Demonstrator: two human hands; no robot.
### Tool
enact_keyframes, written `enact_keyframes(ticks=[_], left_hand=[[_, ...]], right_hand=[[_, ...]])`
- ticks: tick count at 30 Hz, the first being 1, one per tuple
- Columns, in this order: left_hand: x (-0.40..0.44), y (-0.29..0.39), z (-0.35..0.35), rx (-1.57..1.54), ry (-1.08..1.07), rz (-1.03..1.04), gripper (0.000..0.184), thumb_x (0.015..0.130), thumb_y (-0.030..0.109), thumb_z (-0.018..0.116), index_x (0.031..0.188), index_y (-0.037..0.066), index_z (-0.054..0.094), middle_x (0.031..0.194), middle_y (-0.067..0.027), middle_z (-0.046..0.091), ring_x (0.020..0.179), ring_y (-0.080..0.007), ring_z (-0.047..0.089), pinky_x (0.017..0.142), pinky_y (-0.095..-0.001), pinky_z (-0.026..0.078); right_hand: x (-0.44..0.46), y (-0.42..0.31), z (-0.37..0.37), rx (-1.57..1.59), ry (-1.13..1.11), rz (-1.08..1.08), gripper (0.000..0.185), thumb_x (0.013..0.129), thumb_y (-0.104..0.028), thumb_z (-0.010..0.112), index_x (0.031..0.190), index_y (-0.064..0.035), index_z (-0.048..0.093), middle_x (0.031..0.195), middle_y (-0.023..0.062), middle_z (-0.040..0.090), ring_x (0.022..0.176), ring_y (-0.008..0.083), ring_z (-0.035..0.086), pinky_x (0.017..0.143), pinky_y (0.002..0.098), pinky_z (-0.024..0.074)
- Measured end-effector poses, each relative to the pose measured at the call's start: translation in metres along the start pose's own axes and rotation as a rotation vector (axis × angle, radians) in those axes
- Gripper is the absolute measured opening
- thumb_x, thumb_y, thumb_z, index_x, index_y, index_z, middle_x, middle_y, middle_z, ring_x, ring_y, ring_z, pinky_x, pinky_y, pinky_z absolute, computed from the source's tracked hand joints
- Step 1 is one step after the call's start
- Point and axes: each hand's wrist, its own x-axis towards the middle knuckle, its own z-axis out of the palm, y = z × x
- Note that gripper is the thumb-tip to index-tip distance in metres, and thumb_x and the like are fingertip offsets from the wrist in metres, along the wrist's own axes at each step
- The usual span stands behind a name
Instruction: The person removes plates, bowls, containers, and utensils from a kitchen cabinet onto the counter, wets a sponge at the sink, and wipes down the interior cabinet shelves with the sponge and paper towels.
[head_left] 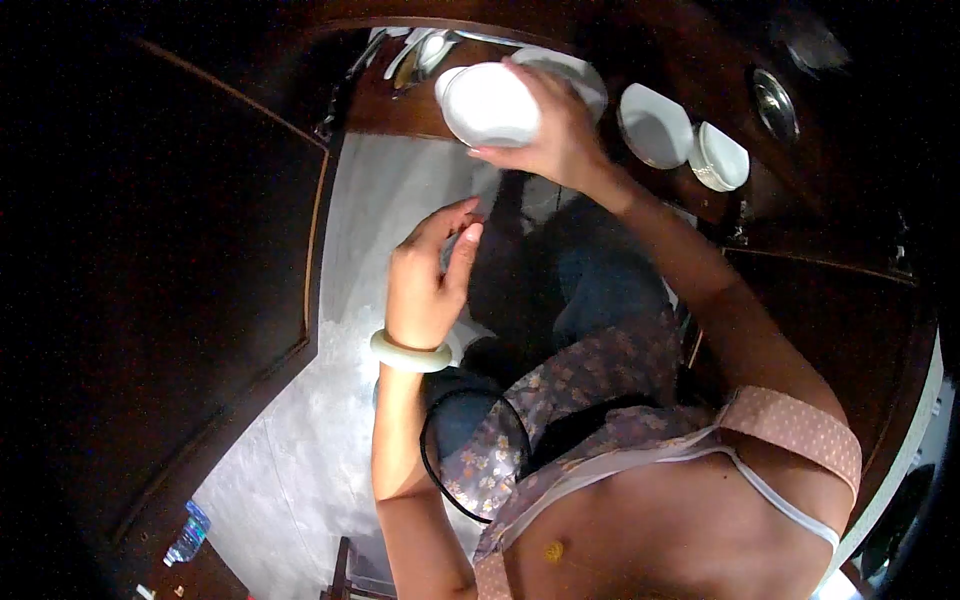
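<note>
My right hand (560, 130) grips a white bowl (490, 105) by its side, at the front edge of the wooden cabinet shelf (390, 120). A second pale rim shows at the bowl's left, perhaps another bowl against it. Below, over the grey floor, is my left hand (430, 270), empty, its fingers bent and the thumb apart from them. A pale bangle circles that wrist. Behind my right hand, a white plate (580, 75) is partly hidden.
Spoons and other utensils (425, 52) lie at the shelf's left. To the right stand a white dish (655, 125), stacked white bowls (720, 160) and a shiny metal dish (775, 103). A dark cabinet door (200, 250) fills the left side. A plastic bottle (188, 535) lies at lower left.
</note>
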Motion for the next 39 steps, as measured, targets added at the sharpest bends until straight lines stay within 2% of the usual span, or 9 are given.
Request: enact_keyframes(ticks=[3,8,17,22,24,29,32,37,39], left_hand=[[0.003,-0.001,-0.001,0.079,-0.006,0.011,0.025,0.09,0.012,0.056,0.109,-0.002,0.06,0.097,-0.0173,0.066,0.092,-0.0256,0.065,0.081,-0.0318,0.048],[-0.007,-0.016,-0.003,0.216,0.002,0.004,0.027,0.086,0.015,0.059,0.11,0.001,0.06,0.096,-0.0195,0.064,0.086,-0.0354,0.062,0.076,-0.0383,0.049],[-0.003,-0.009,-0.005,0.291,-0.096,0.002,0.031,0.086,0.019,0.059,0.112,0.002,0.058,0.098,-0.0181,0.063,0.086,-0.035,0.061,0.075,-0.0394,0.049],[-0.008,-0.013,-0.007,0.287,-0.078,-0.008,0.03,0.088,0.019,0.057,0.112,0.002,0.058,0.098,-0.0192,0.064,0.088,-0.0349,0.062,0.076,-0.0386,0.049],[-0.012,-0.016,-0.008,0.281,-0.064,0.001,0.03,0.088,0.021,0.056,0.112,0.002,0.058,0.1,-0.0197,0.063,0.088,-0.0367,0.061,0.076,-0.04,0.049],[-0.001,-0.019,-0.007,0.229,-0.089,0.068,0.028,0.089,0.017,0.056,0.111,0.002,0.059,0.095,-0.0197,0.064,0.085,-0.0336,0.063,0.074,-0.0383,0.049],[0.004,-0.01,0.003,0.213,-0.146,0.068,0.028,0.089,0.016,0.056,0.112,0.001,0.059,0.094,-0.0194,0.065,0.084,-0.0328,0.064,0.073,-0.0379,0.049],[0.009,-0.001,0.017,0.215,-0.239,0.084,0.028,0.089,0.016,0.056,0.113,0.002,0.058,0.095,-0.0201,0.064,0.085,-0.0336,0.064,0.075,-0.0378,0.049],[-0.016,-0.017,0.021,0.218,-0.197,0.151,0.028,0.089,0.016,0.056,0.113,0.002,0.058,0.095,-0.0202,0.064,0.085,-0.0338,0.064,0.075,-0.0379,0.05]], right_hand=[[0.004,0.058,0.095,-0.14,-0.111,0.275,0.1,0.058,-0.064,0.072,0.125,0.0054,0.045,0.115,0.0249,0.055,0.107,0.0386,0.054,0.092,0.045,0.0422],[0.007,0.129,0.189,-0.49,-0.163,0.317,0.101,0.059,-0.072,0.065,0.122,0.0046,0.05,0.122,0.0221,0.054,0.122,0.033,0.045,0.099,0.0464,0.0333],[0.008,0.156,0.176,-0.426,-0.049,0.174,0.093,0.07,-0.064,0.063,0.132,0.0013,0.04,0.138,0.0225,0.038,0.133,0.0364,0.027,0.109,0.0441,0.0205],[-0.056,0.083,0.084,0.164,-0.344,0.266,0.048,0.084,-0.027,0.064,0.124,-0.0037,0.051,0.126,0.0186,0.053,0.116,0.032,0.051,0.094,0.0414,0.042],[-0.081,0.04,0.02,0.071,-0.151,0.069,0.034,0.085,-0.023,0.062,0.113,-0.0036,0.056,0.101,0.0164,0.063,0.092,0.0353,0.059,0.081,0.042,0.0478],[-0.117,0.033,-0.165,-0.22,0.379,0.476,0.013,0.086,-0.012,0.06,0.095,-0.003,0.055,0.083,0.0101,0.062,0.076,0.0212,0.06,0.071,0.0326,0.0476],[-0.113,0.07,-0.26,-0.541,0.62,0.443,0.017,0.089,-0.016,0.058,0.096,-0.0014,0.053,0.08,0.0117,0.061,0.07,0.0224,0.059,0.07,0.0327,0.0474],[-0.109,0.127,-0.327,-0.801,0.302,0.938,0.075,0.082,-0.067,0.045,0.096,0.0056,0.058,0.096,0.0294,0.061,0.094,0.0429,0.059,0.078,0.046,0.0476],[-0.116,0.134,-0.338,-0.822,0.246,1.016,0.074,0.077,-0.068,0.052,0.083,0.0045,0.063,0.087,0.0269,0.063,0.086,0.0414,0.062,0.073,0.0458,0.0487]])
